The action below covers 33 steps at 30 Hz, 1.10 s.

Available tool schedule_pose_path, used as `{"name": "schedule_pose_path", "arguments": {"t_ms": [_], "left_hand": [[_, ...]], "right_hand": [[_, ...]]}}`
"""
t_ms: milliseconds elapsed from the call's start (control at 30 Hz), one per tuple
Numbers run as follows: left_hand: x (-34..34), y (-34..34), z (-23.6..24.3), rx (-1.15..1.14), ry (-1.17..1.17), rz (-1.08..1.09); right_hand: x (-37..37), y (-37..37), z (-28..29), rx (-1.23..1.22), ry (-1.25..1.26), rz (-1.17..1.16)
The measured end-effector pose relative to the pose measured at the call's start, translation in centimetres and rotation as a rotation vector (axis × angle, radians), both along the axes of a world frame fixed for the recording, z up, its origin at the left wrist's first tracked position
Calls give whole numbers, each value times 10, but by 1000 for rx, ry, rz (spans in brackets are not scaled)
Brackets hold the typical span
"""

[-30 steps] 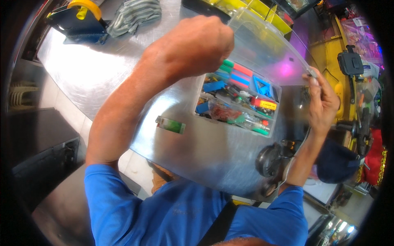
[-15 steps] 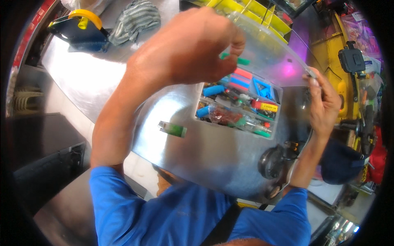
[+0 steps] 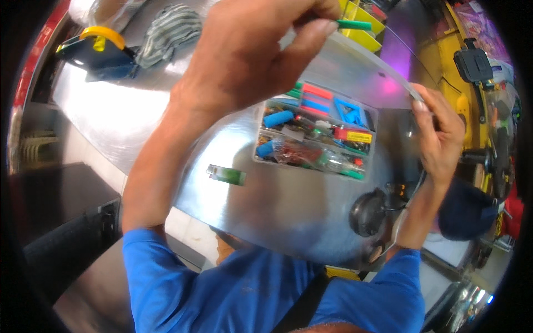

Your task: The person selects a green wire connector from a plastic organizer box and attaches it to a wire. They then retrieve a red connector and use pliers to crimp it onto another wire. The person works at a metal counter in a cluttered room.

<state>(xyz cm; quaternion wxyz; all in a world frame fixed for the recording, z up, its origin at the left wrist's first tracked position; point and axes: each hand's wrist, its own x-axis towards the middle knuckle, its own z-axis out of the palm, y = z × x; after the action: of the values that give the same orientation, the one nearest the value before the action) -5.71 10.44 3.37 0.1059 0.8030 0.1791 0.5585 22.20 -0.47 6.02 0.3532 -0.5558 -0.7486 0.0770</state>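
A clear plastic compartment box (image 3: 256, 133) lies on the metal table, its clear lid (image 3: 383, 61) raised. Blue tubes, red and blue strips, a blue triangular piece and small bagged parts fill it. My right hand (image 3: 438, 125) pinches the lid's right edge between thumb and fingers. Above the box's left side, my left hand (image 3: 261, 61) is closed on a thin green stick (image 3: 354, 25) that juts out past the thumb. It is near the lid's far edge; I cannot tell whether they touch. A small green translucent piece with a metal end (image 3: 226, 175) lies left of the box.
A black round device with a cable (image 3: 366, 213) sits at the table's right. Yellow divided trays (image 3: 361, 36) stand behind the lid. A striped cloth (image 3: 172, 33) and a dark blue holder with a yellow ring (image 3: 100, 53) lie at the far left. A dark cap (image 3: 466, 211) is at right.
My left hand has moved up and away from the box, carrying the green stick toward the lid's far edge. The right hand still grips the lid, and the view has shifted slightly.
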Motion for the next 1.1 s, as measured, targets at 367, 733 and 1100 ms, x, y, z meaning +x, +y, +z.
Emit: {"name": "schedule_pose_path", "arguments": {"t_ms": [367,733,1100], "left_hand": [[6,-15,-3,168,124,-115],[18,-23,-18,-131,282,-206],[23,-32,-18,-238,317,-202]], "right_hand": [[-1,9,-11,94,70,-90],[-2,15,-17,105,139,-87],[2,10,-4,-51,343,-253]]}}
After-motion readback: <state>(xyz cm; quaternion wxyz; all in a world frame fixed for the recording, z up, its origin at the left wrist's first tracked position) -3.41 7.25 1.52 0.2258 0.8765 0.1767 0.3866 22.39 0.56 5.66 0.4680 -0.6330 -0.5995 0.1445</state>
